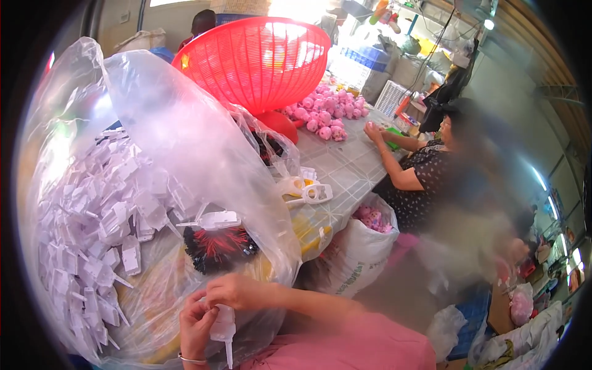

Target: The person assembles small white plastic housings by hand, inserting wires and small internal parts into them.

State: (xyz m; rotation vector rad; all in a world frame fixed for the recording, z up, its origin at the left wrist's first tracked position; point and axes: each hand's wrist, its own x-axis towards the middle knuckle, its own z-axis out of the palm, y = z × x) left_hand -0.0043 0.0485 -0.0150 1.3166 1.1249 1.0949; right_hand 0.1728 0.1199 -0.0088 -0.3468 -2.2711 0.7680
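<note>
In front of me, both hands meet at the top of a white flat plastic part [223, 327] with a thin stem that points down. My left hand [196, 324], with a bracelet at its wrist, has thumb and fingers closed at the part's upper left edge. Curled over the top edge, my right hand [235, 291] has its fingertips pinched there; anything small between them is hidden. Just beyond lies a bundle of black and red wires [216, 243], with another white part [219, 220] at its far side. Many similar parts form a pile [92, 216] to the left.
A large clear plastic bag [179, 129] spreads around the pile. Behind it stand a red basket [259, 61] and pink round pieces [327, 111] on the table [345, 154]. A co-worker [425, 160] handles something at the right edge, near a white sack [357, 253]. White ring-shaped parts [316, 193] lie mid-table.
</note>
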